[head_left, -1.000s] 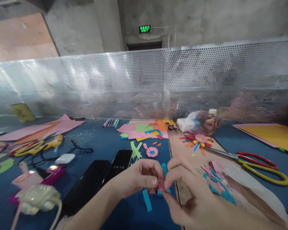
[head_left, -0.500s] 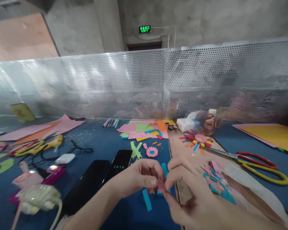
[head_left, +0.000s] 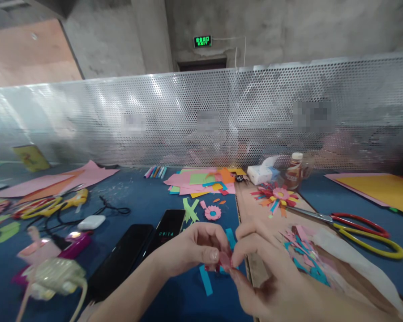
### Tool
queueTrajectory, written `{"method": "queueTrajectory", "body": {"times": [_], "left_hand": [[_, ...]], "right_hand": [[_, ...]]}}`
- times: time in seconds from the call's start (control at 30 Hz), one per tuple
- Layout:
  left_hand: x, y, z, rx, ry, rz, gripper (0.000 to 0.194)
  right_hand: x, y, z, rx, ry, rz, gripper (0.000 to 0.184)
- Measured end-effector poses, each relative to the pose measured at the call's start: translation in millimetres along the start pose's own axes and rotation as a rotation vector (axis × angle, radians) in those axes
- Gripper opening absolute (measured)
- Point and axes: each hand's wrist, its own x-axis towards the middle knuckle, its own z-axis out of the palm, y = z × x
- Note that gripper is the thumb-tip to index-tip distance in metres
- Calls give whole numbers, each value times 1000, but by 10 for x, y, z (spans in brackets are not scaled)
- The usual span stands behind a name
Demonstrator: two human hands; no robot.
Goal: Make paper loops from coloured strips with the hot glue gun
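My left hand (head_left: 195, 248) and my right hand (head_left: 260, 264) meet low in the middle of the view, over the blue table (head_left: 144, 201). Both pinch a small pink and red paper piece (head_left: 224, 260) between thumbs and fingertips. A blue paper strip (head_left: 205, 279) lies on the table just under the hands. Two black phones (head_left: 164, 230) lie to the left of my left hand. A heap of blue and pink paper scraps (head_left: 304, 252) sits on a brown board (head_left: 255, 205) to the right.
Red-and-yellow scissors (head_left: 366, 230) lie at the right, a finished paper flower (head_left: 276, 195) and a small pink one (head_left: 212, 212) beyond the hands. Coloured paper sheets (head_left: 201, 181), pens (head_left: 155, 171), a tissue pack (head_left: 262, 173) and a bottle (head_left: 293, 171) stand before a perforated metal screen (head_left: 201, 116). People sit behind it.
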Motion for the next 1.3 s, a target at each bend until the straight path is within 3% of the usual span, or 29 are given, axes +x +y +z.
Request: {"method": "queueTrajectory", "body": {"times": [1.3], "left_hand": [[-10, 3, -12, 20, -8, 10, 29]], "right_hand": [[67, -85, -77, -27, -3, -13, 25]]}}
